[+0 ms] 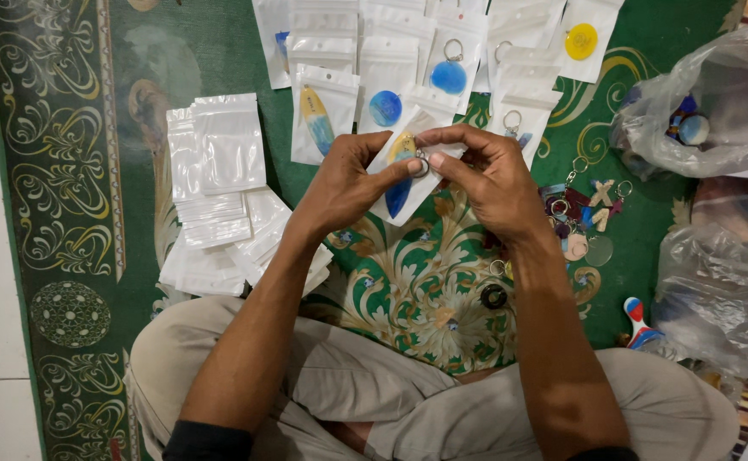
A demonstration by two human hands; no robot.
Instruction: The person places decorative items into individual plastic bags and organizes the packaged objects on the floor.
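Left hand [348,183], right hand [489,175]: both grips grasping one pouched keychain [401,175].

A stack of empty white pouches [220,192] is lying at left on the green patterned carpet [75,171]. Bagged keychains [391,77] are lining the top. Loose keychains [583,213] and clear plastic bags [719,102] are sitting at right.

Both hands, left [348,183] and right [489,175], pinch a small clear plastic pouch [408,175] holding a yellow-and-blue oval keychain, above a green patterned carpet [408,282]. A stack of empty clear pouches [216,183] lies left; loose colourful keychains [583,218] lie right.
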